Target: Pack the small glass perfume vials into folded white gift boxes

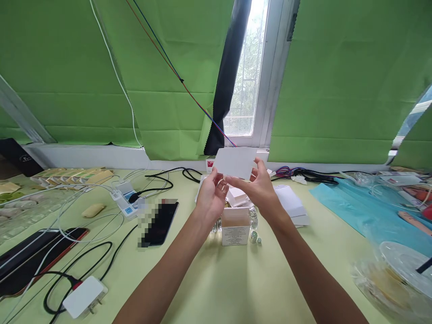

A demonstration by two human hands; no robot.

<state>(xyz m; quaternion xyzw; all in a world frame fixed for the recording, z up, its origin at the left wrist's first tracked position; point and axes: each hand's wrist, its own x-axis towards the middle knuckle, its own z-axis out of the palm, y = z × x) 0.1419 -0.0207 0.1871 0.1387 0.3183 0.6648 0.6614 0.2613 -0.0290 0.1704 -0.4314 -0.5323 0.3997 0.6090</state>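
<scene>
Both my hands are raised above the pale green table and together hold a flat white card (235, 162). My left hand (211, 194) pinches its lower left edge; my right hand (258, 186) grips its right side and lower edge. Directly below stands a small white box (235, 226) with printed text on its front. Small glass vials (254, 235) sit beside the box on the right. More flat white cards (290, 202) are stacked behind my right hand.
A black phone (162, 222) lies left of the box. A power strip (125, 203), cables and a white charger (84, 302) fill the left side, with tablets (30, 261). A blue sheet (364, 207) and clear plastic lid (401, 265) lie right. Green curtains hang behind.
</scene>
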